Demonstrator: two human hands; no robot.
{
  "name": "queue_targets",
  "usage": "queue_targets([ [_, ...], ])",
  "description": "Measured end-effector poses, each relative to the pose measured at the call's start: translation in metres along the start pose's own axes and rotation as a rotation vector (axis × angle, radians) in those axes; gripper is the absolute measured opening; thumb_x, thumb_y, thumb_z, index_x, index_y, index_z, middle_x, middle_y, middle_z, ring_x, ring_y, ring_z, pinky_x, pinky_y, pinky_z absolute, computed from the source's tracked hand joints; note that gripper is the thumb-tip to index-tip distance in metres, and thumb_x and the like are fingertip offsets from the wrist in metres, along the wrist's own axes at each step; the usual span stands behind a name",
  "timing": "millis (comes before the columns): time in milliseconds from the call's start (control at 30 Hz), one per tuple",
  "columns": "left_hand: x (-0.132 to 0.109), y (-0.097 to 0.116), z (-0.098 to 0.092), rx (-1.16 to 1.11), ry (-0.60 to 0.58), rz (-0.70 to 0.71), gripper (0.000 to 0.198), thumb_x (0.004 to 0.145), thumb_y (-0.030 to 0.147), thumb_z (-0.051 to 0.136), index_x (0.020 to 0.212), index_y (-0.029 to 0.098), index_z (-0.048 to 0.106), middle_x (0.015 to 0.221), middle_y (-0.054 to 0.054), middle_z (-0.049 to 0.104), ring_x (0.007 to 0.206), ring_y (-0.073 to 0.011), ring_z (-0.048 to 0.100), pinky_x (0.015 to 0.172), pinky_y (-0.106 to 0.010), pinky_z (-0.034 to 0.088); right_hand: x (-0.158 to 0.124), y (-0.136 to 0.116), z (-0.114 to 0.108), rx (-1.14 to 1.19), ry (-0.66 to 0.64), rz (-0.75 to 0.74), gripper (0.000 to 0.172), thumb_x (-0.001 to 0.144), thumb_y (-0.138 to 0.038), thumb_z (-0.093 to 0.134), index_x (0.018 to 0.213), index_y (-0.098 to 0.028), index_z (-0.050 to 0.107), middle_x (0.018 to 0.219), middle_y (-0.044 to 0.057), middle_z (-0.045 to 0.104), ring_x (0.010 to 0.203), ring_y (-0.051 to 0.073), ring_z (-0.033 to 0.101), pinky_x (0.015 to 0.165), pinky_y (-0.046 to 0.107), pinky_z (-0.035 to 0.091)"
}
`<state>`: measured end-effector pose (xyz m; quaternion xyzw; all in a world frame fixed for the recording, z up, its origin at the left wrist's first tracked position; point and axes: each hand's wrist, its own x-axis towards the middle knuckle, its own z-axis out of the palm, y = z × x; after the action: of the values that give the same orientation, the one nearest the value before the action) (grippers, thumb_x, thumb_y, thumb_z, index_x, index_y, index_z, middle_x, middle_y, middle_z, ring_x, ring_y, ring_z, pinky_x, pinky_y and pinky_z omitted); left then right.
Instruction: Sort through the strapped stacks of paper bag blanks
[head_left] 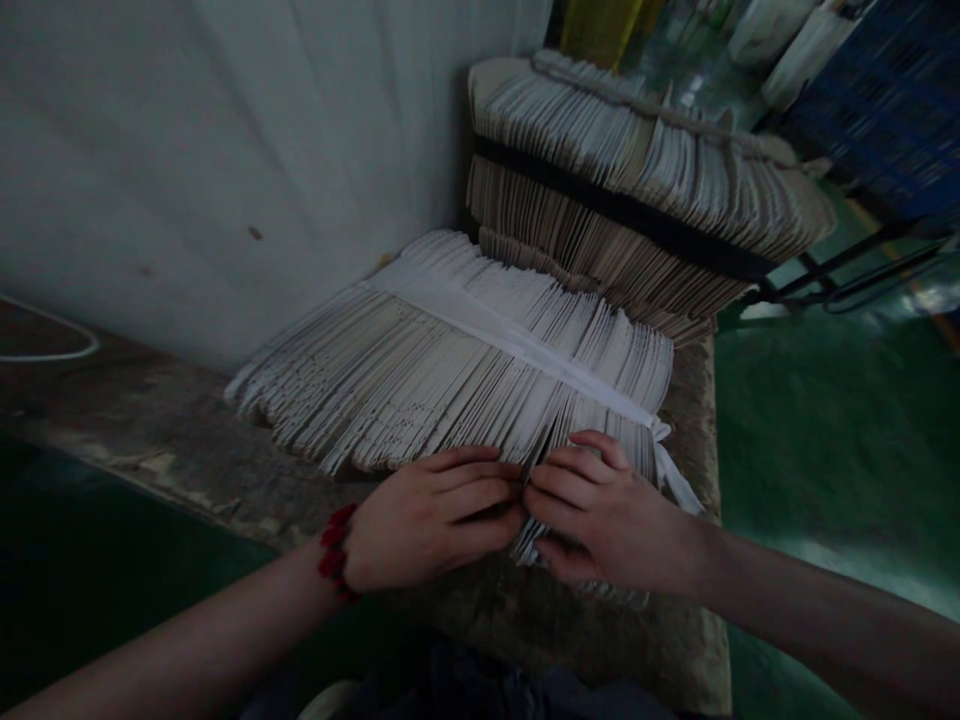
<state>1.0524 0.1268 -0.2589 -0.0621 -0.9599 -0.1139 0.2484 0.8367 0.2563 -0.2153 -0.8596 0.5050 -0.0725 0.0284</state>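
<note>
Meeting at the lower centre of the frame, the left hand (431, 515) and the right hand (611, 510) rest at the near edge of a wide, fanned bundle of thin white folded sheets (420, 375). The bundle spreads beyond the fingertips, through the middle of the frame, on a worn brown slab (694, 410). The left fingers lie nearly together, pointing right; the right fingers bend toward them, with the thumb set apart below. A dark gap between sheets opens just above where the fingertips converge; whether they pinch any sheet, I cannot tell. Counted, there are two hands, one red beaded bracelet (336, 550) on the left wrist, and two bundles: this one, crossed by one flat white strip (517, 345) knotted at its right end, and one standing greyish-beige bundle (585, 125) at upper right, crossed by one broad black band (622, 210). The sheets are too tightly packed to count.
</note>
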Motion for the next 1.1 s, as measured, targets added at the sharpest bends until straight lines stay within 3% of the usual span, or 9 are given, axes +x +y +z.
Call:
queue_targets([
  [100,0.0,0.001,0.001,0.008,-0.003,-0.003,0.021,0.095,0.02,0.054,0.112,0.025,0.065,0.111,0.002,0.07,0.121,-0.0128,0.058,0.119,-0.034,0.036,0.0,-0.001,0.003,0.034,0.001,0.008,0.029,0.09,-0.039,0.053,0.112,-0.022,0.061,0.114,0.005,0.067,0.108,0.024,0.051,0.102,0.044,0.03],
  [233,0.002,0.0,-0.001,-0.005,0.007,0.021,0.02,0.095,0.021,0.055,0.112,0.024,0.064,0.11,0.002,0.071,0.119,-0.0121,0.059,0.12,-0.032,0.034,-0.003,-0.002,0.003,0.094,-0.002,0.044,0.035,0.09,-0.044,0.054,0.115,-0.021,0.06,0.107,0.005,0.068,0.102,0.024,0.053,0.098,0.044,0.032],
  [400,0.001,-0.002,-0.003,-0.057,0.02,0.003,0.018,0.095,0.024,0.054,0.11,0.019,0.063,0.114,0.0,0.072,0.121,-0.0111,0.058,0.12,-0.029,0.034,-0.012,0.0,0.001,0.101,-0.001,0.044,0.03,0.092,-0.044,0.055,0.111,-0.022,0.063,0.105,0.002,0.069,0.102,0.023,0.054,0.107,0.047,0.025],
  [533,-0.001,-0.003,-0.003,-0.102,0.02,-0.026,0.018,0.096,0.025,0.053,0.11,0.018,0.062,0.116,-0.001,0.072,0.123,-0.0119,0.058,0.119,-0.03,0.036,-0.023,0.002,0.002,0.07,0.063,0.05,0.031,0.092,-0.04,0.057,0.118,-0.024,0.061,0.123,0.002,0.066,0.123,0.026,0.048,0.115,0.05,0.017],
  [667,-0.002,-0.003,-0.002,-0.132,0.039,-0.028,0.016,0.095,0.025,0.054,0.108,0.019,0.061,0.117,-0.002,0.072,0.122,-0.0124,0.059,0.118,-0.029,0.037,-0.027,0.002,0.003,0.048,0.022,0.048,0.031,0.092,-0.039,0.056,0.119,-0.025,0.061,0.142,0.002,0.054,0.14,0.027,0.034,0.118,0.052,0.011],
  [867,-0.002,-0.004,-0.001,-0.143,0.039,-0.035,0.014,0.092,0.022,0.058,0.105,0.019,0.062,0.116,0.0,0.072,0.123,-0.0116,0.058,0.119,-0.029,0.037,-0.023,0.002,0.005,0.077,0.045,0.046,0.031,0.093,-0.039,0.055,0.12,-0.025,0.06,0.124,0.003,0.066,0.136,0.024,0.042,0.12,0.052,0.009],
  [1100,0.0,-0.003,-0.003,-0.128,0.042,-0.015,0.013,0.094,0.022,0.056,0.105,0.018,0.062,0.117,-0.001,0.072,0.122,-0.0114,0.059,0.12,-0.029,0.035,-0.023,0.001,0.005,0.083,0.027,0.046,0.031,0.094,-0.038,0.052,0.12,-0.025,0.06,0.131,0.005,0.062,0.135,0.023,0.043,0.113,0.045,0.019],
])
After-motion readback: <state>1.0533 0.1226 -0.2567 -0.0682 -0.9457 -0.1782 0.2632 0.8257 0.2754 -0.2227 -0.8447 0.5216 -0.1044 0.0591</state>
